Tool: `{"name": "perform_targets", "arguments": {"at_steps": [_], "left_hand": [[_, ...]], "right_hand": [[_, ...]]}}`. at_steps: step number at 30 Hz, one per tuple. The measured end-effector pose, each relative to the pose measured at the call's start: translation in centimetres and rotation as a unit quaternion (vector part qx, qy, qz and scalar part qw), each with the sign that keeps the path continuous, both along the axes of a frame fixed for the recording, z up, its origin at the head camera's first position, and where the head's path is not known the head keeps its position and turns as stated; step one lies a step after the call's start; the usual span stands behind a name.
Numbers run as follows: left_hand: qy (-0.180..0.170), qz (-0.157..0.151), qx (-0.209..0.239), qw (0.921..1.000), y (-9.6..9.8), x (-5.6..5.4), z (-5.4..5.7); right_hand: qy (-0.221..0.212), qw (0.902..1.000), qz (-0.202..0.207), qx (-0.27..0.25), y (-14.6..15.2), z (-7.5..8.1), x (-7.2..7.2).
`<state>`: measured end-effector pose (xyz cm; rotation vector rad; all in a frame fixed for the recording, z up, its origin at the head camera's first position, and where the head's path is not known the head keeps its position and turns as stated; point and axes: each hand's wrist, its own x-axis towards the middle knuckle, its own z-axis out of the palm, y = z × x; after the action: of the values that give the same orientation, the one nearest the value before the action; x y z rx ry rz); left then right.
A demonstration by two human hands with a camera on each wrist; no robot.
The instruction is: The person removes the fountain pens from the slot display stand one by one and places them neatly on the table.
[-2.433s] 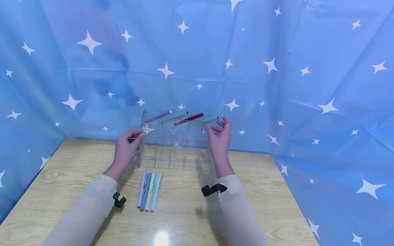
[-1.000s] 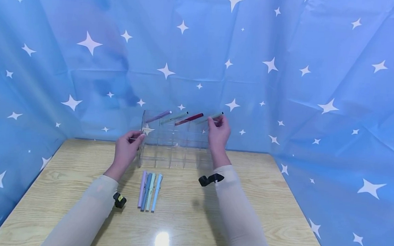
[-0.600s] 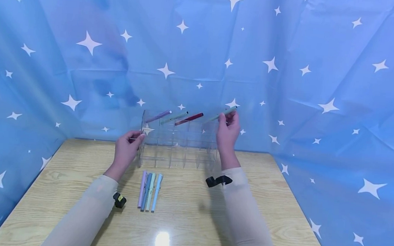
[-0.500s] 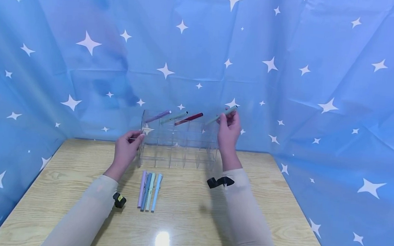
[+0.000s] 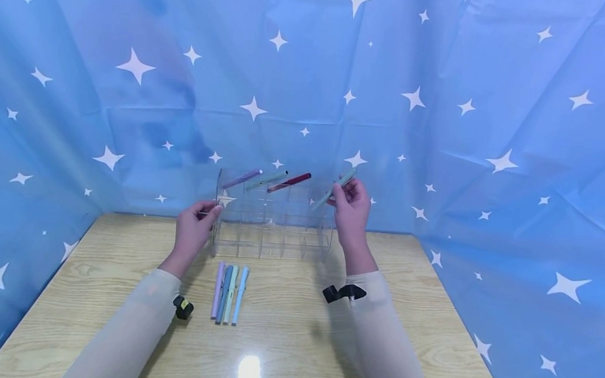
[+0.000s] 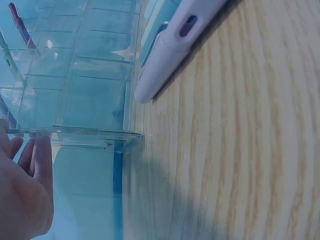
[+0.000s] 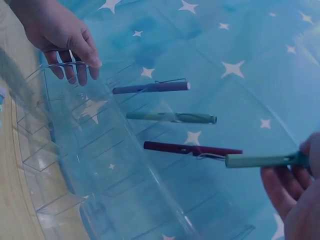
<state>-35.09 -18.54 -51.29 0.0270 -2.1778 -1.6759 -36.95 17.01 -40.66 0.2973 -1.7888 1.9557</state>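
Observation:
A clear plastic pen organizer (image 5: 272, 249) with tiered compartments stands at the back of the table. My left hand (image 5: 192, 228) grips its left side panel, thumb in front and fingers behind. In my right hand (image 5: 352, 213), a pale green pen (image 7: 250, 160) is pinched between thumb and fingers, slanting over the organizer's right end. Across the organizer's top row lean a purple pen (image 5: 243, 178), another green pen (image 7: 192, 118) and a dark red pen (image 5: 290, 183). The right wrist view shows the held pen's end close beside the red pen's clip.
On the wooden table (image 5: 282, 328), in front of the organizer, lie a lilac pen (image 5: 218, 291), a dark blue pen (image 5: 224, 298), a light green pen (image 5: 230, 295) and a light blue pen (image 5: 240, 296), side by side. A starry blue curtain (image 5: 310, 84) hangs behind.
My right hand has taken hold of the rightmost green pen, drawn it up and right out of the top row, then tilted it steeper and slightly lower. The left hand has stayed put.

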Motion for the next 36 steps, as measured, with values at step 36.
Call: {"name": "perform_targets", "arguments": {"at_steps": [36], "left_hand": [[0.006,0.001,0.002,1.0000,0.0,0.0,0.0]], "right_hand": [[-0.054,0.9885,0.120,0.075,-1.2,-4.0,4.3]]}}
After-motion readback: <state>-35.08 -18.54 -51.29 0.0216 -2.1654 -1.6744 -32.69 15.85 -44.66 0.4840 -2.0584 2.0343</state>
